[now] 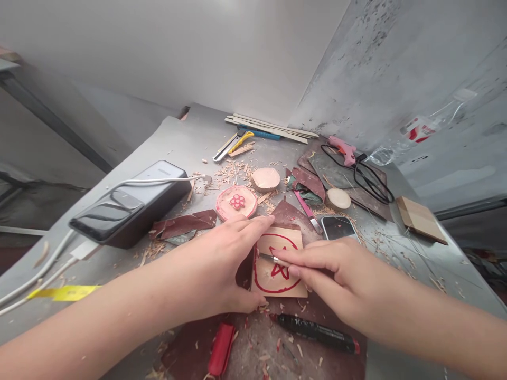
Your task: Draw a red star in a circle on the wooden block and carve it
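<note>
My left hand (222, 258) grips a square light wooden board (263, 274), thumb at its near left corner and fingers along its far left side. On the board is a red drawn circle with a star inside. My right hand (340, 269) is closed round a slim carving knife (271, 257), its handle mostly hidden in the fingers. The metal tip points left and lies over the board inside the circle; I cannot tell how deep it touches. Just in front lie a black marker (317, 332) with a red end and a red plastic piece (222, 348).
A round wood slice (236, 202) with a red flower and a plain slice (265, 179) lie beyond. At left is a power bank (134, 200) with white cables; farther back, a box cutter (229, 145). A glue gun (344, 150) and bottle (423, 129) stand right. Shavings are scattered around.
</note>
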`<state>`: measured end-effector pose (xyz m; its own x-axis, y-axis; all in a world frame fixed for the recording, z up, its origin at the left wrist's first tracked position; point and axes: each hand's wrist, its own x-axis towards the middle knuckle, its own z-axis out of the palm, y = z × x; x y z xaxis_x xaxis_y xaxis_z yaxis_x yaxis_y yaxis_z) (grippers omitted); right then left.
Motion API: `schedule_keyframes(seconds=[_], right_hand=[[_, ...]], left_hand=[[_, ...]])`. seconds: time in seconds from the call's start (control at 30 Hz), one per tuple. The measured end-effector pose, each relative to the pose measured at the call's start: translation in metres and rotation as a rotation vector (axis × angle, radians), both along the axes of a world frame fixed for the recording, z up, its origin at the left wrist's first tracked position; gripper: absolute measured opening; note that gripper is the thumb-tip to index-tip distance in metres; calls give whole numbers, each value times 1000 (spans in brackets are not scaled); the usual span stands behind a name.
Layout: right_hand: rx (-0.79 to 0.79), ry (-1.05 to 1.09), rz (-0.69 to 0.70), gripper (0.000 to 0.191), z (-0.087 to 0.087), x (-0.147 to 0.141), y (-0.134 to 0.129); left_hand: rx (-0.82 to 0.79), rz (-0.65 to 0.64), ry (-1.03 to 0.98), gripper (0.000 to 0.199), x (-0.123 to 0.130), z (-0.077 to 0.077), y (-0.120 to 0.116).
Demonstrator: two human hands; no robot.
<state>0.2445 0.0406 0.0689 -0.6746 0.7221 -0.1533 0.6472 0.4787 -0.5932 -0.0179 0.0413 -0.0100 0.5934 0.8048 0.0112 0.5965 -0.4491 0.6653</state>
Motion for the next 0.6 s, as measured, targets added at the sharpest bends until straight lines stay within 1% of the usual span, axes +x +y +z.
schedule_keyframes(seconds=[0.03,0.07,0.1,0.17,0.2,0.23,0.27,0.3,0.33,0.37,0.47,0.53,0.57,0.6], right_hand=[[0,-3,-2,38,-1,1,0],[39,3,15,38,-4,3,-1],[110,-1,55,39,-8,8,-1],[344,-12,166,45,-17,18,-3],[448,-81,233,46,-22,23,-4],[534,-102,270,46,-25,26,-6],[571,-121,289,47,-26,27,-7],[552,-109,280,48,-26,27,-7],[486,-70,239,47,-24,25,-8],[375,-26,179,45,-21,21,-8],[-54,64,-42,38,-6,7,-5],[-271,74,-126,40,3,2,-2],[-330,72,-138,40,6,1,-1],[-333,73,-135,39,7,2,0]], left_hand=[[5,3,-3,108,0,-2,0],[10,7,-6,109,1,-4,0],[14,8,-9,109,1,-6,0],[18,13,-13,111,2,-9,0],[17,14,-13,111,2,-9,0],[15,15,-13,111,2,-10,0],[12,15,-12,111,2,-9,0],[10,14,-11,111,1,-8,-1],[6,12,-9,111,1,-7,-1],[3,8,-6,110,0,-5,-1],[-11,-10,9,108,0,0,1],[-22,-17,22,108,1,3,3],[-28,-18,29,108,1,3,3],[-30,-18,33,108,2,4,4]])
